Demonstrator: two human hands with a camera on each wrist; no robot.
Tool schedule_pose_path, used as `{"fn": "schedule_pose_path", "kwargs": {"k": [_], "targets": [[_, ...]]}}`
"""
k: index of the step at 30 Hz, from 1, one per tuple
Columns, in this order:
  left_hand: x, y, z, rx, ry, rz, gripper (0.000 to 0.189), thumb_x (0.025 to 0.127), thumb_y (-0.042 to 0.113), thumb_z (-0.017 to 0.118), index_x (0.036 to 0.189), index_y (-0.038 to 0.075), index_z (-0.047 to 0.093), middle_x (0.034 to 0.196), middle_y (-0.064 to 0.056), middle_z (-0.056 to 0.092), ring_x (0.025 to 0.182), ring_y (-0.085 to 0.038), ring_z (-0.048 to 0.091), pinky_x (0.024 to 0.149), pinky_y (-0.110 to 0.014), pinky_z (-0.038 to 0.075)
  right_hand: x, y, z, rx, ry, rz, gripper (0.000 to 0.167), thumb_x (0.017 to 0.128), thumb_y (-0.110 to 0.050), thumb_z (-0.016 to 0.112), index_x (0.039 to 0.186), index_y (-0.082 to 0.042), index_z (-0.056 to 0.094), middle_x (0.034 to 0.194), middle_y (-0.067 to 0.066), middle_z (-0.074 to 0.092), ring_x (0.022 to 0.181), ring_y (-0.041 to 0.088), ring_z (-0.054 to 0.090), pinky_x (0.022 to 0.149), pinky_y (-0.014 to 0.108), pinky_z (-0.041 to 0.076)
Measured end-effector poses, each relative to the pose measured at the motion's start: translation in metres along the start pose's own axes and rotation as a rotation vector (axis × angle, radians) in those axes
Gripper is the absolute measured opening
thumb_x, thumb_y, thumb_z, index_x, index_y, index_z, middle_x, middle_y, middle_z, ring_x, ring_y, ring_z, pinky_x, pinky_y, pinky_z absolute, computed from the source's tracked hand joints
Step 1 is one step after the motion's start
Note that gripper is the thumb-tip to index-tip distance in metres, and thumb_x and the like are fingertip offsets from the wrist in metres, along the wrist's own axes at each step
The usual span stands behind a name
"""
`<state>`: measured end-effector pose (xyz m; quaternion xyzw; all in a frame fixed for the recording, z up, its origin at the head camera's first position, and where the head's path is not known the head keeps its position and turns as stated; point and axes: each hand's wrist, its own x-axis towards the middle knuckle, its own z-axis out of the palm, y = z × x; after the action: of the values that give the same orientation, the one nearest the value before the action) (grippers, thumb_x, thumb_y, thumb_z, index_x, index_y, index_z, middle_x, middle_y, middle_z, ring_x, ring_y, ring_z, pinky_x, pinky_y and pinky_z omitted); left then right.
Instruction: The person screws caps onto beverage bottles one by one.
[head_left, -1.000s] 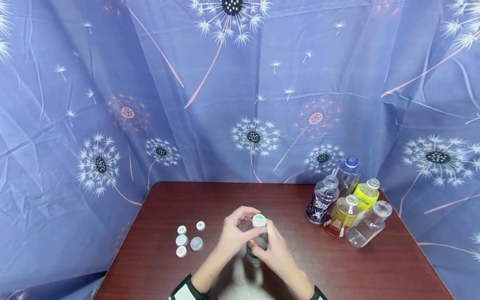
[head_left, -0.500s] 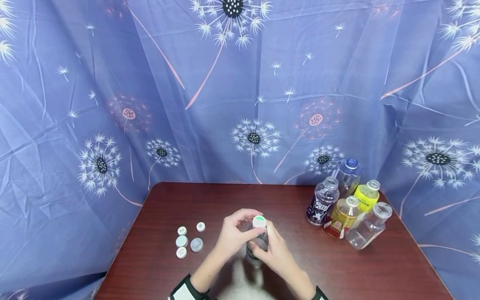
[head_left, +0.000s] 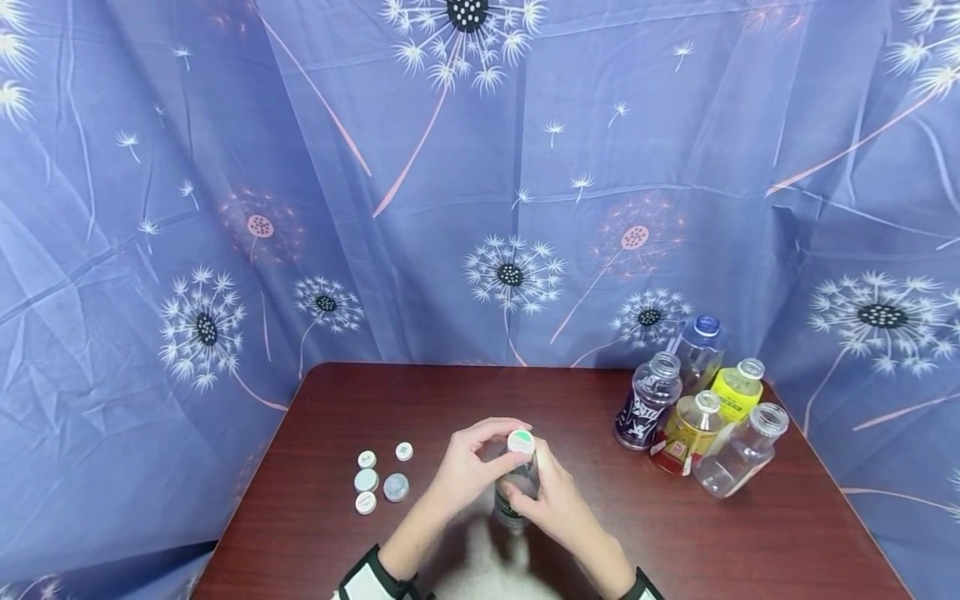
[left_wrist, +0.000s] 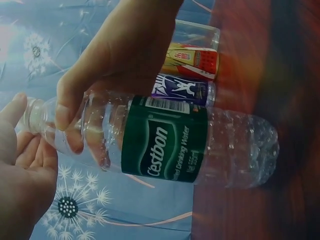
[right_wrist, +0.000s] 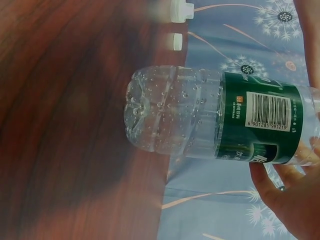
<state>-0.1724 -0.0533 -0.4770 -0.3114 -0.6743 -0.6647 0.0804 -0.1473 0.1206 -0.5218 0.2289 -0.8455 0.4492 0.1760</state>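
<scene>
In the head view, a clear plastic water bottle (head_left: 512, 500) with a white cap (head_left: 521, 442) stands between both hands near the front of the table. My left hand (head_left: 468, 467) pinches the cap between thumb and fingers. My right hand (head_left: 558, 504) grips the bottle just under its neck. The left wrist view shows the bottle's green label (left_wrist: 165, 140), the left fingers (left_wrist: 37, 150) at the cap and the right hand (left_wrist: 117, 50) around the upper body. Droplets dot the bottle's lower part (right_wrist: 170, 107) in the right wrist view.
Several loose caps, such as a grey one (head_left: 396, 487) and a white one (head_left: 404, 452), lie on the left of the brown table (head_left: 435, 392). At the back right several uncapped bottles stand together, among them a purple-labelled bottle (head_left: 647, 404) and a yellow-labelled one (head_left: 738, 392).
</scene>
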Motion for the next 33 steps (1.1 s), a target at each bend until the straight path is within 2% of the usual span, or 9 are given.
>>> {"fn": "schedule_pose_path", "kwargs": {"k": [4, 9, 16, 22, 28, 33], "targets": [[-0.0014, 0.0018, 0.003, 0.068, 0.063, -0.018, 0.034, 0.084, 0.004, 0.086, 0.116, 0.006, 0.073, 0.106, -0.009, 0.076, 0.096, -0.01, 0.071, 0.089, -0.031, 0.059, 0.0002, -0.0001, 0.0008, 0.006, -0.004, 0.003, 0.062, 0.081, -0.02, 0.082, 0.135, -0.014, 0.052, 0.125, 0.004, 0.068, 0.109, 0.015, 0.067, 0.086, 0.039, 0.06], [-0.0022, 0.0045, 0.0047, 0.102, 0.1, -0.033, 0.034, 0.083, 0.009, 0.088, 0.113, 0.01, 0.073, 0.101, -0.006, 0.076, 0.093, -0.01, 0.07, 0.085, -0.03, 0.059, 0.0006, 0.0008, 0.0019, 0.01, -0.016, 0.01, 0.062, 0.081, -0.022, 0.082, 0.136, -0.014, 0.052, 0.126, 0.003, 0.069, 0.109, 0.015, 0.067, 0.087, 0.039, 0.06], [-0.0006, 0.0054, 0.0016, 0.051, 0.052, 0.017, 0.032, 0.087, 0.004, 0.084, 0.116, 0.004, 0.073, 0.107, -0.011, 0.075, 0.097, -0.012, 0.07, 0.085, -0.034, 0.061, 0.0028, 0.0038, -0.001, 0.018, -0.043, -0.022, 0.062, 0.083, -0.022, 0.081, 0.136, -0.012, 0.051, 0.127, 0.006, 0.067, 0.11, 0.015, 0.067, 0.089, 0.039, 0.059], [0.0015, 0.004, -0.0007, 0.002, -0.022, 0.019, 0.028, 0.092, 0.0, 0.077, 0.119, 0.002, 0.072, 0.116, -0.016, 0.073, 0.111, -0.014, 0.068, 0.094, -0.035, 0.06, 0.0036, 0.006, -0.0037, 0.03, -0.049, -0.06, 0.06, 0.083, -0.021, 0.08, 0.135, -0.011, 0.051, 0.126, 0.005, 0.066, 0.108, 0.013, 0.065, 0.088, 0.036, 0.058], [0.0016, 0.0031, -0.0018, -0.003, -0.064, -0.017, 0.027, 0.095, -0.001, 0.073, 0.122, 0.0, 0.072, 0.122, -0.017, 0.072, 0.117, -0.015, 0.066, 0.099, -0.034, 0.057, 0.0038, 0.007, -0.0043, 0.031, -0.049, -0.079, 0.06, 0.083, -0.02, 0.08, 0.134, -0.01, 0.051, 0.124, 0.004, 0.067, 0.108, 0.011, 0.064, 0.088, 0.035, 0.058], [-0.001, 0.0034, 0.0004, -0.071, -0.02, -0.103, 0.033, 0.09, -0.002, 0.078, 0.122, 0.001, 0.069, 0.114, -0.018, 0.073, 0.108, -0.015, 0.069, 0.101, -0.032, 0.055, 0.0024, 0.0066, -0.004, 0.031, -0.052, -0.059, 0.06, 0.083, -0.021, 0.08, 0.135, -0.01, 0.051, 0.123, 0.003, 0.067, 0.108, 0.011, 0.065, 0.088, 0.035, 0.058]]}}
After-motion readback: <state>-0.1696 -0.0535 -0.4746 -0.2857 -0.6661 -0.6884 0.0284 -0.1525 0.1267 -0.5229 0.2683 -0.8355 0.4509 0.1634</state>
